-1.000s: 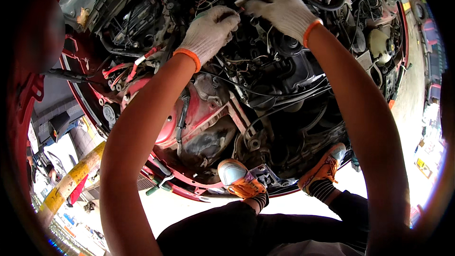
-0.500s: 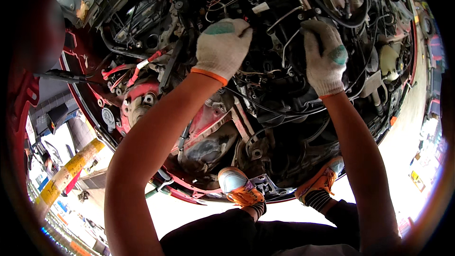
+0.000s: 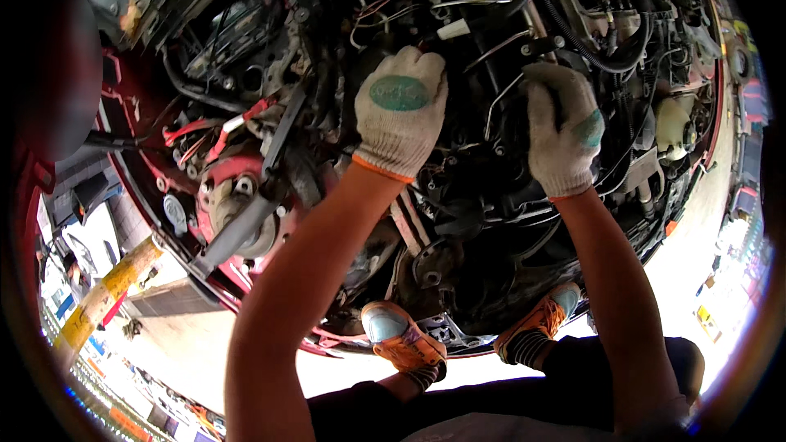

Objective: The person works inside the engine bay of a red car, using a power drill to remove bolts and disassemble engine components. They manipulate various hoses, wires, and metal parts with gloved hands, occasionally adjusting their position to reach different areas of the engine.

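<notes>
My left hand (image 3: 403, 119), in a white knit glove with a green patch and orange cuff, reaches down into the middle of an open engine bay. Its back faces up and its fingers curl downward; the fingertips and whatever they hold are hidden. Further right, my right hand (image 3: 563, 143), gloved alike, is closed with bent fingers beside a thin metal pipe (image 3: 502, 98). What lies inside its grip does not show. Between the hands are dark engine parts and thin wires. Just beyond my left hand is a white connector-like piece (image 3: 453, 29).
A red strut tower (image 3: 233, 170) with a grey bar across it sits left of my left forearm. Black corrugated hose (image 3: 602, 63) and a pale reservoir (image 3: 673, 129) are on the right. My orange shoes (image 3: 403, 340) rest at the bay's near edge. A yellow-and-white post (image 3: 106, 299) stands outside.
My left hand and forearm have shifted right and nearer, uncovering the strut tower and its grey bar. My right hand stays by the metal pipe; the whole view has moved slightly.
</notes>
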A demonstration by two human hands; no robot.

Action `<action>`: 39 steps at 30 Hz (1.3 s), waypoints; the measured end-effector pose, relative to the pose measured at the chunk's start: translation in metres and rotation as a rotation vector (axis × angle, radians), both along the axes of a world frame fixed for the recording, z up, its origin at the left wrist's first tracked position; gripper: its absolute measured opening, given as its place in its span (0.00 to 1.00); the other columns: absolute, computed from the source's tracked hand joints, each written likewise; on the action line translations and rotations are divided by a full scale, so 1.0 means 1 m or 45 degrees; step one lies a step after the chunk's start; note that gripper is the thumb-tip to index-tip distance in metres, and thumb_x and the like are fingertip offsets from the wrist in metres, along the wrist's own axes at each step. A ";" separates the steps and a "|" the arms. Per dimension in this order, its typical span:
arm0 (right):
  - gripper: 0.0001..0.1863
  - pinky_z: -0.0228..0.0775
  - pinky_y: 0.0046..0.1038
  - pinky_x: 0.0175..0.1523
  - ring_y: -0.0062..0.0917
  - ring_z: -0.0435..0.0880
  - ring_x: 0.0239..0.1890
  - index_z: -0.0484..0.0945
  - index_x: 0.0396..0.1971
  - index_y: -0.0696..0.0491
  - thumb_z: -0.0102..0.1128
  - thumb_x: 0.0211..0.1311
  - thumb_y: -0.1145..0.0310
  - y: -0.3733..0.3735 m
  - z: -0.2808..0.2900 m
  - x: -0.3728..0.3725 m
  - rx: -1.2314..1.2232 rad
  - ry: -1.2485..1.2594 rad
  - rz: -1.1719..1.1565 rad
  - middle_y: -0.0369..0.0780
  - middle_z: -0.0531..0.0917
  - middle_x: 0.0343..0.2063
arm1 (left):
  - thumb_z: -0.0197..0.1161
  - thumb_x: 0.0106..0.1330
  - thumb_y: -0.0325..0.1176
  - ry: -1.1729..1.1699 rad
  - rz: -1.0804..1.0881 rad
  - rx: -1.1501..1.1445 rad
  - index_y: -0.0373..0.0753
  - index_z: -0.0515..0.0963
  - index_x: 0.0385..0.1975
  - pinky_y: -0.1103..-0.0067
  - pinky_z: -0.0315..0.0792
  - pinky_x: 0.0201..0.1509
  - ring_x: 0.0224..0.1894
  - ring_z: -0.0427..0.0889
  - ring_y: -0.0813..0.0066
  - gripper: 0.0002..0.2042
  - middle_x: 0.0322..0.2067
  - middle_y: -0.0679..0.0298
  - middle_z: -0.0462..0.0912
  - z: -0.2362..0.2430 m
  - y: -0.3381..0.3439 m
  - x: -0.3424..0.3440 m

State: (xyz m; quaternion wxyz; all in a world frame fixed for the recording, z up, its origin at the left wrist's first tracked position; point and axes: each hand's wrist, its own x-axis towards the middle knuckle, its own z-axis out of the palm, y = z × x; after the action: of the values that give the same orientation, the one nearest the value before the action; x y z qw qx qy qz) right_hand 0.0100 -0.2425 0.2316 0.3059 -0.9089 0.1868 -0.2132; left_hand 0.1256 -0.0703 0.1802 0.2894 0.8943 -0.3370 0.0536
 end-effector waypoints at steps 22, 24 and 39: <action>0.09 0.78 0.40 0.54 0.40 0.87 0.44 0.87 0.40 0.55 0.63 0.62 0.74 -0.002 -0.003 -0.001 0.092 -0.038 0.067 0.43 0.88 0.38 | 0.73 0.53 0.31 -0.068 0.192 0.017 0.41 0.85 0.28 0.66 0.76 0.36 0.33 0.80 0.57 0.05 0.27 0.62 0.81 -0.003 -0.025 -0.017; 0.09 0.78 0.40 0.54 0.40 0.87 0.44 0.87 0.40 0.55 0.63 0.62 0.73 -0.002 -0.004 -0.001 0.084 -0.044 0.068 0.43 0.88 0.37 | 0.73 0.52 0.31 -0.048 0.211 0.097 0.41 0.85 0.28 0.65 0.76 0.37 0.34 0.80 0.57 0.06 0.28 0.62 0.81 0.000 -0.029 -0.018; 0.08 0.77 0.41 0.57 0.42 0.88 0.44 0.87 0.39 0.53 0.64 0.62 0.72 -0.005 -0.005 0.000 -0.032 -0.065 0.130 0.43 0.89 0.36 | 0.72 0.53 0.29 0.012 0.373 0.204 0.40 0.88 0.31 0.65 0.79 0.43 0.39 0.81 0.56 0.06 0.33 0.60 0.80 0.000 -0.043 -0.032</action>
State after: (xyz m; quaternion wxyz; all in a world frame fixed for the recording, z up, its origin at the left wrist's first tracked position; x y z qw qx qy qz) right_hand 0.0103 -0.2477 0.2265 0.3095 -0.9154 0.1294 -0.2226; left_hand 0.0940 -0.1132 0.1799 0.2080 0.9543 -0.2050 0.0641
